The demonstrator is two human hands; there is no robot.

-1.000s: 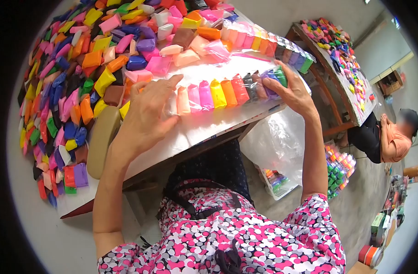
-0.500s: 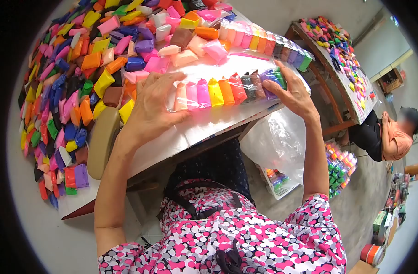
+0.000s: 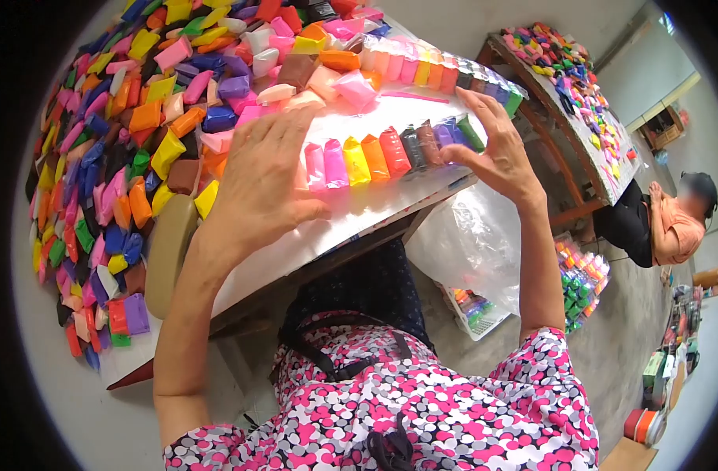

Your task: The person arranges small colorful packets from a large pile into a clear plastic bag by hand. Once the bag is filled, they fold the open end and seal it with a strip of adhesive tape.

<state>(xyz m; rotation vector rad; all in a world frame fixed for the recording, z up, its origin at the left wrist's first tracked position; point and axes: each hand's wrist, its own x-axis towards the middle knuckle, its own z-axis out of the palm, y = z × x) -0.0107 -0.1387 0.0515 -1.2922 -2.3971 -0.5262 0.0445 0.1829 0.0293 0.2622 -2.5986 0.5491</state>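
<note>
A row of small coloured packets [image 3: 356, 162] lies on the white tabletop, running from pink through yellow, orange, red, black and brown to blue and green. Around its left end is my left hand [image 3: 264, 177], fingers stretched and thumb spread wide; it partly hides a peach packet there. My right hand [image 3: 500, 153] is at the blue and green end, open, with the thumb tip close to the blue packet [image 3: 447, 132]. Whether either hand touches the packets is hard to tell. Behind lies a second row of packets in clear plastic [image 3: 433, 72].
A large heap of loose coloured packets [image 3: 143, 118] covers the table's left and back. A tan oblong object [image 3: 170, 255] lies near my left forearm. Below the table edge are a clear plastic bag [image 3: 473, 228] and a white basket [image 3: 480, 322]. A person [image 3: 673, 224] sits by another packet-covered table [image 3: 563, 102].
My right fingers have opened and the thumb has come away from the blue and green packets. My left fingers have spread wider at the other end. The view has shifted slightly.
</note>
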